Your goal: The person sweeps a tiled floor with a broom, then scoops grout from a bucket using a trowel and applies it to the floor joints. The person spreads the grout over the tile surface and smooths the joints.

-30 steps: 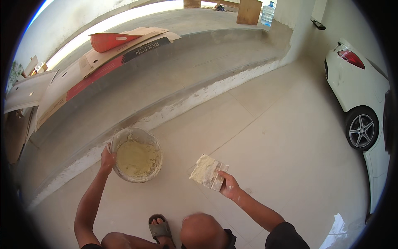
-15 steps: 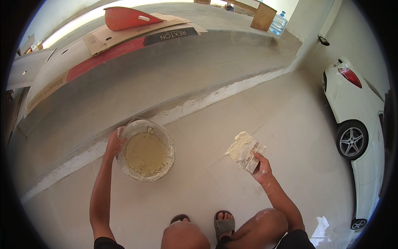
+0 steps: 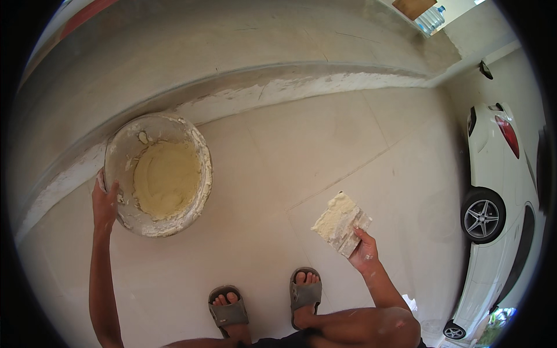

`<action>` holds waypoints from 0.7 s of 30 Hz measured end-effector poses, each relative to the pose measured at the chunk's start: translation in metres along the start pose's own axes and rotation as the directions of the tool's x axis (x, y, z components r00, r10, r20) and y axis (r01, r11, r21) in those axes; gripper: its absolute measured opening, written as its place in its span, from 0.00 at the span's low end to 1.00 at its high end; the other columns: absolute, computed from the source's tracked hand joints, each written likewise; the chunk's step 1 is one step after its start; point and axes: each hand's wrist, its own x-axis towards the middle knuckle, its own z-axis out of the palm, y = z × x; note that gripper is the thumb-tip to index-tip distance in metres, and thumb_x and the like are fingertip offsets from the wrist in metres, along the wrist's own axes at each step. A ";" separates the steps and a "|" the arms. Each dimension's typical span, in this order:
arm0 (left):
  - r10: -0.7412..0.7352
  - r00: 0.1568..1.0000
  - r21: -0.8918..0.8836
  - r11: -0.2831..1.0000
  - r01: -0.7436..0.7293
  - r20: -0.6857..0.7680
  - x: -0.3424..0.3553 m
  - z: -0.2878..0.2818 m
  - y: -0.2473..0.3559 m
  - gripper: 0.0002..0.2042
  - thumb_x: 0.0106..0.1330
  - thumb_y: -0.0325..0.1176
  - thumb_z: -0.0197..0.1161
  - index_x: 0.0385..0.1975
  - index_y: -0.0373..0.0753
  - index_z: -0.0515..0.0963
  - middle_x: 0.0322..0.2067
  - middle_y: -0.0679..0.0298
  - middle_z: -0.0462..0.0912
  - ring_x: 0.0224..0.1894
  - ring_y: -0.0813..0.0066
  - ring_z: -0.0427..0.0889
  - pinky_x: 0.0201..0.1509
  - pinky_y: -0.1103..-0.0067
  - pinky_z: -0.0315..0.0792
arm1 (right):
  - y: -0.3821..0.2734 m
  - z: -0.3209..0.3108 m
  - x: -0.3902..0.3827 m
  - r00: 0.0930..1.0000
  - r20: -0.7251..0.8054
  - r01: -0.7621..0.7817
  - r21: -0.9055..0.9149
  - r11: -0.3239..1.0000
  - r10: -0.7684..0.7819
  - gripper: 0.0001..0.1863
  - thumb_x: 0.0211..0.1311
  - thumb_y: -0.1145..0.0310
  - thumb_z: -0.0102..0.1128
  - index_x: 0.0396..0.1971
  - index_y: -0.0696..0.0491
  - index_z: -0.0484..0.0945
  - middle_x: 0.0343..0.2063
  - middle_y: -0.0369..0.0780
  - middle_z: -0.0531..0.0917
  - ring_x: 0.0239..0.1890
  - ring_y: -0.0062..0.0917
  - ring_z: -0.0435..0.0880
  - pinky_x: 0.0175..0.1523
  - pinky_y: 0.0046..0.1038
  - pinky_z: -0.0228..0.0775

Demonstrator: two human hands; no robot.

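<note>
At the left stands a bucket (image 3: 120, 145) with a smeared, crusted rim, and a pale yellow paste (image 3: 166, 181) like putty or plaster lies inside it. My left hand (image 3: 105, 199) is closed on the bucket's near-left rim, the thumb inside and the other fingers mostly hidden behind the wall. In my right hand (image 3: 364, 250) is a wide, flat putty scraper (image 3: 342, 223), gripped by its near edge. A thick layer of the same paste covers the scraper's far-left part. The scraper is held over the floor, apart from the bucket.
Beyond the bucket runs a low concrete step (image 3: 278, 87) with a white-smeared face. A white car (image 3: 493, 272) stands along the right. A clear water jug (image 3: 430, 21) is at the far right, on the raised level. My sandalled feet (image 3: 229, 307) are on the tiled floor (image 3: 261, 174).
The view has tipped downward, and the bucket appears larger and farther left, with my left hand still on its rim. My right hand keeps its grip on the loaded scraper, nearly unmoved in the picture.
</note>
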 end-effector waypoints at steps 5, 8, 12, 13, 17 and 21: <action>0.001 0.992 0.012 1.000 0.001 -0.130 0.003 0.027 -0.004 0.23 0.68 0.30 0.53 0.62 0.30 0.63 0.53 0.49 0.75 0.56 0.60 0.74 0.60 0.71 0.65 | -0.013 -0.002 0.014 0.996 0.005 0.085 -0.014 0.996 -0.085 0.30 0.65 0.69 0.54 0.64 0.56 0.57 0.58 0.44 0.69 0.59 0.35 0.71 0.64 0.39 0.62; -0.008 0.983 0.137 0.990 0.034 -0.186 -0.004 0.007 -0.012 0.22 0.69 0.32 0.52 0.61 0.31 0.64 0.52 0.50 0.76 0.54 0.61 0.75 0.59 0.71 0.66 | -0.005 -0.001 0.028 0.987 -0.091 0.110 -0.193 0.975 -0.130 0.25 0.65 0.70 0.55 0.61 0.57 0.62 0.54 0.43 0.73 0.56 0.30 0.73 0.59 0.35 0.67; -0.067 0.985 0.206 0.973 0.099 -0.157 0.007 -0.011 -0.026 0.25 0.68 0.43 0.53 0.60 0.35 0.66 0.48 0.53 0.77 0.50 0.64 0.75 0.56 0.73 0.66 | -0.020 -0.017 0.042 0.928 0.057 0.233 -0.860 0.454 -0.367 0.16 0.62 0.75 0.57 0.50 0.55 0.75 0.46 0.38 0.81 0.52 0.25 0.75 0.51 0.28 0.68; -0.065 0.987 0.196 0.976 0.094 -0.147 0.009 -0.002 -0.022 0.25 0.68 0.44 0.54 0.60 0.35 0.67 0.48 0.54 0.77 0.49 0.65 0.75 0.55 0.73 0.66 | -0.022 -0.022 0.046 0.855 0.267 0.367 -0.917 0.156 -0.444 0.18 0.59 0.77 0.57 0.50 0.54 0.76 0.47 0.38 0.80 0.52 0.27 0.74 0.51 0.29 0.67; -0.031 0.988 0.184 0.981 0.059 -0.149 0.012 0.000 -0.026 0.25 0.67 0.45 0.55 0.59 0.34 0.68 0.47 0.56 0.77 0.47 0.67 0.75 0.54 0.74 0.67 | -0.004 -0.036 0.057 0.621 0.749 0.528 -0.616 -0.585 -0.228 0.26 0.47 0.81 0.58 0.50 0.47 0.78 0.51 0.35 0.79 0.53 0.31 0.74 0.53 0.34 0.61; -0.030 0.992 0.185 0.981 0.053 -0.125 0.017 -0.012 -0.036 0.25 0.67 0.45 0.55 0.58 0.35 0.68 0.46 0.57 0.77 0.46 0.69 0.75 0.53 0.74 0.67 | 0.020 -0.044 0.071 0.574 0.807 0.517 -0.487 -0.704 -0.136 0.27 0.48 0.80 0.57 0.52 0.45 0.78 0.53 0.35 0.79 0.54 0.30 0.73 0.55 0.37 0.58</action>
